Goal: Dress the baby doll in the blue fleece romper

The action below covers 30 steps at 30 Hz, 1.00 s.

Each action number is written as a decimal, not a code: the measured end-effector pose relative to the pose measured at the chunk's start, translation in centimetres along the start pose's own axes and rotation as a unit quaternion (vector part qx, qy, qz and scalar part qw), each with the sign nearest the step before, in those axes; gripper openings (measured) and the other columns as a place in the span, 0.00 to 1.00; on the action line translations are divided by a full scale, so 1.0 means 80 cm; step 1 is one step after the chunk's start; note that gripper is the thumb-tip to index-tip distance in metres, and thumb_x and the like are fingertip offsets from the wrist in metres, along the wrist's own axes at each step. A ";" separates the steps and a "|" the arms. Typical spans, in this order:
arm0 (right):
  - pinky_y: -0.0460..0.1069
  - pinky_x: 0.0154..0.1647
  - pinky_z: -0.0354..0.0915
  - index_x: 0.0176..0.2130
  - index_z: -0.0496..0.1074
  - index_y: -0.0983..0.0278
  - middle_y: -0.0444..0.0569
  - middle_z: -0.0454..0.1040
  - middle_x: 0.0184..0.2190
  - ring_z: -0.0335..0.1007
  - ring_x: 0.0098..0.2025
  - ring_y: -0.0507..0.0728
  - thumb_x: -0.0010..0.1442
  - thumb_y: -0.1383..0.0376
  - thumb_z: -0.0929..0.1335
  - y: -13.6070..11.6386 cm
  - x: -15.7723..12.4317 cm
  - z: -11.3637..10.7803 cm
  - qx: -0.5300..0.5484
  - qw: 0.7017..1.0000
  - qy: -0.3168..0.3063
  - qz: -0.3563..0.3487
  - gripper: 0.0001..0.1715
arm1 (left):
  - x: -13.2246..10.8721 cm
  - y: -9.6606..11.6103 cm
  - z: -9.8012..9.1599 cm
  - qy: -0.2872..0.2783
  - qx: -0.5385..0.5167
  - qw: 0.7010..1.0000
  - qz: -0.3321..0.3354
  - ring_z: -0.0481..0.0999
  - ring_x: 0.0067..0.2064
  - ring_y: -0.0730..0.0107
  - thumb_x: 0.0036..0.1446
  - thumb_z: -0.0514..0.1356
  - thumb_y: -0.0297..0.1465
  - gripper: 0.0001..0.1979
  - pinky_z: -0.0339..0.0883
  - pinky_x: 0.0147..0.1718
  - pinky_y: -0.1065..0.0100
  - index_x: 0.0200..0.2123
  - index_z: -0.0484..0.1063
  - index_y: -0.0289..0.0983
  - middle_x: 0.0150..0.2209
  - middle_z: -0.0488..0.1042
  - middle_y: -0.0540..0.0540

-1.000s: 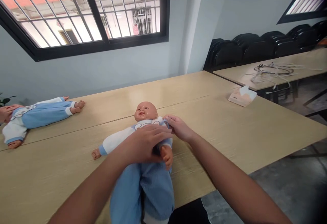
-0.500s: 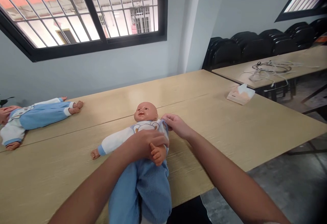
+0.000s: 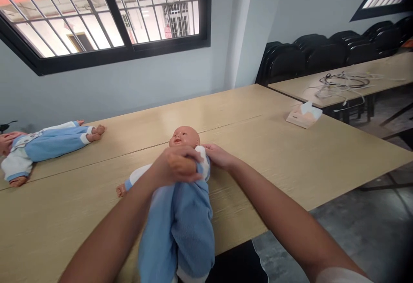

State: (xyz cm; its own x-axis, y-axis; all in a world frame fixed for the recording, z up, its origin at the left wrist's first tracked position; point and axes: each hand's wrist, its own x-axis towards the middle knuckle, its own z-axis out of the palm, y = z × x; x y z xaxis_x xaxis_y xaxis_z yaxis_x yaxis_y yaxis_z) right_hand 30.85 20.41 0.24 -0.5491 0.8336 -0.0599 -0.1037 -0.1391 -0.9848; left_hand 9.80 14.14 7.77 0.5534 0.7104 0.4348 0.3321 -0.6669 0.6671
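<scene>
A bald baby doll [image 3: 190, 136] lies on its back on the wooden table [image 3: 284, 162], dressed in a white top and blue trousers [image 3: 193, 227]. My left hand [image 3: 176, 162] is wrapped round the doll's bare forearm, over its chest. Beside the doll's shoulder, my right hand [image 3: 217, 154] is closed at the white sleeve [image 3: 204, 158]; its fingertips are partly hidden behind the fabric. The doll's other arm stretches out to the left, with its small hand [image 3: 121, 190] on the table.
A second doll [image 3: 58, 143] in blue and white lies at the far left. Towards the right stands a tissue box [image 3: 301, 117]. Tangled cables [image 3: 346, 85] lie on another table, with stacked black chairs [image 3: 287, 63] behind it. The near table edge crosses below my right arm.
My left hand has lifted the doll's forearm up across its chest, towards the chin. My right hand has shifted slightly behind the shoulder. The white sleeve now bunches higher.
</scene>
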 end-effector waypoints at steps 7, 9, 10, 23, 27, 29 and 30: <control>0.49 0.32 0.64 0.38 0.76 0.63 0.49 0.79 0.33 0.71 0.35 0.56 0.58 0.44 0.74 0.006 -0.011 -0.004 0.091 0.990 -0.074 0.077 0.26 | 0.001 -0.042 -0.021 0.227 -0.152 0.956 -0.108 0.82 0.46 0.54 0.51 0.72 0.44 0.21 0.77 0.45 0.56 0.42 0.74 0.39 0.45 0.81 0.41; 0.48 0.29 0.61 0.35 0.73 0.63 0.48 0.77 0.31 0.69 0.32 0.55 0.56 0.40 0.73 0.012 -0.014 -0.010 0.087 0.989 -0.093 0.080 0.28 | 0.001 -0.043 -0.022 0.243 -0.161 0.950 -0.110 0.82 0.45 0.55 0.51 0.72 0.45 0.21 0.77 0.44 0.58 0.42 0.73 0.39 0.45 0.81 0.42; 0.47 0.28 0.60 0.33 0.73 0.62 0.47 0.76 0.30 0.68 0.31 0.54 0.54 0.40 0.74 0.015 -0.015 -0.013 0.079 0.988 -0.107 0.083 0.29 | 0.001 -0.043 -0.024 0.246 -0.162 0.949 -0.110 0.82 0.44 0.56 0.50 0.72 0.45 0.22 0.77 0.43 0.59 0.42 0.73 0.39 0.44 0.81 0.43; 0.48 0.29 0.50 0.32 0.69 0.61 0.44 0.71 0.26 0.59 0.29 0.53 0.57 0.53 0.75 0.033 -0.005 -0.002 -0.342 0.932 0.122 -0.020 0.17 | 0.001 -0.026 -0.033 0.277 -0.097 0.951 -0.093 0.82 0.45 0.56 0.48 0.72 0.46 0.22 0.77 0.45 0.58 0.39 0.75 0.39 0.42 0.80 0.44; 0.50 0.28 0.47 0.33 0.68 0.60 0.45 0.70 0.24 0.58 0.27 0.54 0.62 0.53 0.72 0.031 0.003 0.001 -0.369 0.906 0.206 -0.001 0.15 | 0.006 -0.024 -0.029 0.294 -0.038 0.951 -0.081 0.80 0.44 0.59 0.46 0.73 0.41 0.18 0.74 0.48 0.60 0.37 0.77 0.39 0.40 0.80 0.46; 0.49 0.29 0.48 0.35 0.68 0.60 0.44 0.70 0.24 0.59 0.27 0.54 0.63 0.54 0.71 0.021 0.000 0.000 -0.370 0.907 0.203 -0.006 0.14 | 0.008 -0.028 -0.027 0.299 -0.017 0.951 -0.075 0.80 0.44 0.59 0.46 0.73 0.40 0.17 0.74 0.49 0.60 0.37 0.77 0.39 0.41 0.80 0.47; 0.49 0.30 0.50 0.35 0.68 0.59 0.43 0.69 0.25 0.60 0.28 0.54 0.64 0.54 0.70 0.015 -0.005 -0.001 -0.362 0.911 0.197 -0.024 0.13 | 0.008 -0.030 -0.026 0.306 -0.009 0.949 -0.075 0.80 0.45 0.59 0.47 0.73 0.40 0.16 0.74 0.48 0.60 0.37 0.77 0.39 0.41 0.81 0.47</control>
State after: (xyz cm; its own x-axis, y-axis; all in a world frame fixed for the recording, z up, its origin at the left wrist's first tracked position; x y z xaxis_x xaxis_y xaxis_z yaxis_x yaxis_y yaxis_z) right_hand 31.01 19.96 -0.90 -0.2038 0.9763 0.0731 0.5320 0.1731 -0.8288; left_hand 7.80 16.67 7.69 -0.0480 0.7987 0.5998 0.3561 -0.5474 0.7573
